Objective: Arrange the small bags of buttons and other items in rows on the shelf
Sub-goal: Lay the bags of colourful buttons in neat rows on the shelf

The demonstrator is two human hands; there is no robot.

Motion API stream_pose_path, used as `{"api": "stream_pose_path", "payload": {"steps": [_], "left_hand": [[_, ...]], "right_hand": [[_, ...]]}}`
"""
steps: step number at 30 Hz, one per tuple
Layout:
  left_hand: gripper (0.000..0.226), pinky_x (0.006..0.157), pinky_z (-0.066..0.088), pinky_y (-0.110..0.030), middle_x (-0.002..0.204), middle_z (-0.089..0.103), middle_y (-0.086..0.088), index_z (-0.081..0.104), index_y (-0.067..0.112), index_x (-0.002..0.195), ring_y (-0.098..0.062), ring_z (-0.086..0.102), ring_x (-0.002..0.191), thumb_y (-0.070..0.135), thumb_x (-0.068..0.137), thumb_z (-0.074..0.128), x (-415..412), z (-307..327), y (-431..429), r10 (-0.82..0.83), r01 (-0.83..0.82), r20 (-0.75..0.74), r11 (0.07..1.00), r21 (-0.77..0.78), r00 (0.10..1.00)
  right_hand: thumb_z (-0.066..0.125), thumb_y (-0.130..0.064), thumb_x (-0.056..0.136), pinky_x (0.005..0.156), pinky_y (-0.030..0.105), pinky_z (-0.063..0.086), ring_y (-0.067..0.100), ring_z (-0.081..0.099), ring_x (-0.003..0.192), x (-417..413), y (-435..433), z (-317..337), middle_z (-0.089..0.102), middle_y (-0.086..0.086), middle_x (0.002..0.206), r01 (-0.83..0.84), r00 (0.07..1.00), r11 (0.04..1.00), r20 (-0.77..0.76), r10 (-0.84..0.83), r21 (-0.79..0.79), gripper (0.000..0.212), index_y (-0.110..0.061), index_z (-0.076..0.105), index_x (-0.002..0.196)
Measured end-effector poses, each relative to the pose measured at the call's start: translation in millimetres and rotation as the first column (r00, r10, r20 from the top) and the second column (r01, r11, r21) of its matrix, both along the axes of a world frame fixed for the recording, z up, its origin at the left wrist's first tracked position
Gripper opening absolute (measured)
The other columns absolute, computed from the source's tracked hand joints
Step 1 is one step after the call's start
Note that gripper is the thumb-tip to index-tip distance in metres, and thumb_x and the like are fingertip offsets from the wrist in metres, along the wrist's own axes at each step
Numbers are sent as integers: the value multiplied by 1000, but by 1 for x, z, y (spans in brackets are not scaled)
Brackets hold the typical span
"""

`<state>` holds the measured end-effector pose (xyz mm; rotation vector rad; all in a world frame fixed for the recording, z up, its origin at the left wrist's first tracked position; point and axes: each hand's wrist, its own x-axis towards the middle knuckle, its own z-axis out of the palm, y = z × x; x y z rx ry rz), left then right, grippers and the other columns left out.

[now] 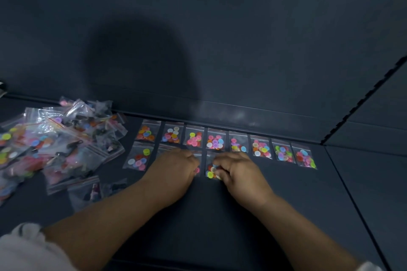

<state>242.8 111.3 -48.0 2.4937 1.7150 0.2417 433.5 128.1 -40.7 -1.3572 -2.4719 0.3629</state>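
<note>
Several small clear bags of coloured buttons lie in a back row (pixel 226 142) on the dark shelf (pixel 220 204), along its rear edge. A second row in front begins with one bag (pixel 138 158) at the left. My left hand (pixel 176 167) lies palm down over the second-row bags beside that one, mostly hiding them. My right hand (pixel 237 171) has its fingers curled on a bag of buttons (pixel 211 170) just right of my left hand, its fingertips pinching the bag's lower right part.
A loose heap of unsorted bags (pixel 55 143) with buttons and dark items spreads over the shelf's left side. A dark back wall (pixel 220 50) rises behind the rows. A side panel with a notched upright (pixel 363 99) closes the right.
</note>
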Motion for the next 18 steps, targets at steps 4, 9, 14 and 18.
{"api": "stream_pose_path", "payload": {"steps": [4,9,14,18], "left_hand": [[20,87,43,-30,105,60,2,60,18,104,-15,51,97,20,93,44,0,0,0,7,-7,2,1000,3,1000],[14,82,44,-31,98,60,0,60,16,94,-18,53,93,21,90,47,-1,3,-6,13,-16,50,998,61,999],[24,84,48,-36,101,63,0,64,18,101,-20,57,96,28,85,49,-17,13,-16,82,-89,62,989,120,995],[37,80,51,-35,98,66,0,66,19,98,-21,61,91,37,81,39,-43,28,-34,149,-155,50,975,157,988]], "right_hand": [[53,-23,94,90,14,27,17,42,116,-2,2,0,59,-6,124,-14,1000,1000,1,14,-15,27,-19,63,119],[54,-20,93,93,13,25,18,45,118,-1,1,2,59,-4,125,14,999,1000,-49,-14,-6,28,-18,63,120],[55,-18,90,94,21,29,24,53,110,-15,3,11,64,1,116,-20,998,998,-51,22,51,26,-15,67,112],[57,-21,88,95,28,36,26,51,112,-44,0,20,61,1,122,-104,995,989,6,104,107,30,-17,64,117]]}}
